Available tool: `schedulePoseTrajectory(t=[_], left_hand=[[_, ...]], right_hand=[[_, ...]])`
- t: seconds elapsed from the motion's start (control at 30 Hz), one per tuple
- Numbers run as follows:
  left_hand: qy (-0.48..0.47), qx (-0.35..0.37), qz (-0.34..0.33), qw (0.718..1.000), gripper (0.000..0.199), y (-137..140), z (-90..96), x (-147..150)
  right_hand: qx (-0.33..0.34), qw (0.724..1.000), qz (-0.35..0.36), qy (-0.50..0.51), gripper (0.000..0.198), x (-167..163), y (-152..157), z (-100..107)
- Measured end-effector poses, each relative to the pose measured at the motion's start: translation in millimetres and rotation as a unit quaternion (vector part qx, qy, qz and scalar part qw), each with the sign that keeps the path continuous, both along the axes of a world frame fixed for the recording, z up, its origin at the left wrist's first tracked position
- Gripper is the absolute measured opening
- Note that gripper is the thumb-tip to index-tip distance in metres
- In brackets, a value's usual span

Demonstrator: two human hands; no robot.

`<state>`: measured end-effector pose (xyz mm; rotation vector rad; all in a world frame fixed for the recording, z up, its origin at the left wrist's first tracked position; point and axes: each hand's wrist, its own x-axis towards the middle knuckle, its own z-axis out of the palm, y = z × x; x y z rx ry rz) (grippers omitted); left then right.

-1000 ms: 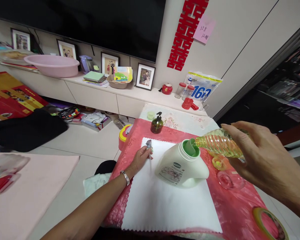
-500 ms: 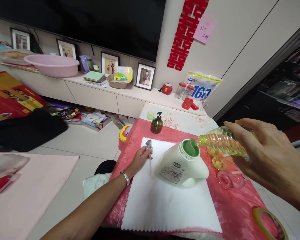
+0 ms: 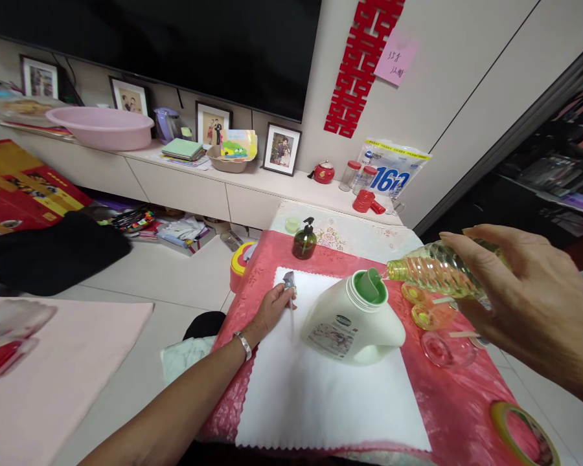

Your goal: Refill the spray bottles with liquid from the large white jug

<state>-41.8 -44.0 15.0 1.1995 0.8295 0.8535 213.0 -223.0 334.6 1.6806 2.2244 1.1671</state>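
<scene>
My right hand [image 3: 529, 291] is wrapped round a ribbed, see-through yellowish bottle [image 3: 432, 270], tilted nearly level with its mouth to the left. A thin clear trickle appears between that mouth and the green pouring spout [image 3: 370, 285] of a pale green detergent jug [image 3: 337, 317]. The jug stands upright and uncapped on a white scalloped mat [image 3: 315, 408]. To its left, my left hand [image 3: 272, 310] rests on the mat's edge, fingers closed on a grey pump head [image 3: 289, 279] with a thin tube pointing towards me.
A dark green pump bottle [image 3: 304, 243] stands behind the mat on the red cover [image 3: 447, 408]. Clear dishes with wooden sticks, including a pink dish [image 3: 442, 349], lie at the right. A roll of tape [image 3: 522, 430] is near the right front edge. A white cabinet [image 3: 184, 188] stands behind.
My right hand and the bottle have shifted slightly right, leaving a small gap between bottle mouth and spout. My left hand and the jug have stayed in place.
</scene>
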Motion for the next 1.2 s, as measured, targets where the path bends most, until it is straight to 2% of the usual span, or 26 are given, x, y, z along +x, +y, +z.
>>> schedulePoseTrajectory(t=[0.27, 0.67, 1.2], left_hand=[[0.003, 0.007, 0.000, 1.000, 0.039, 2.0, -3.5, 1.2], [0.009, 0.008, 0.001, 1.000, 0.038, 0.0, 1.7, -0.9], [0.002, 0.002, 0.004, 1.000, 0.037, -0.4, 1.9, -1.1]], right_hand=[[-0.003, 1.000, -0.011, -0.014, 0.054, 3.7, 0.5, 1.6], [-0.004, 0.999, -0.022, -0.042, 0.048, 3.5, 2.6, 3.9], [0.033, 0.995, 0.032, -0.094, 0.034, -23.1, 7.2, 5.6]])
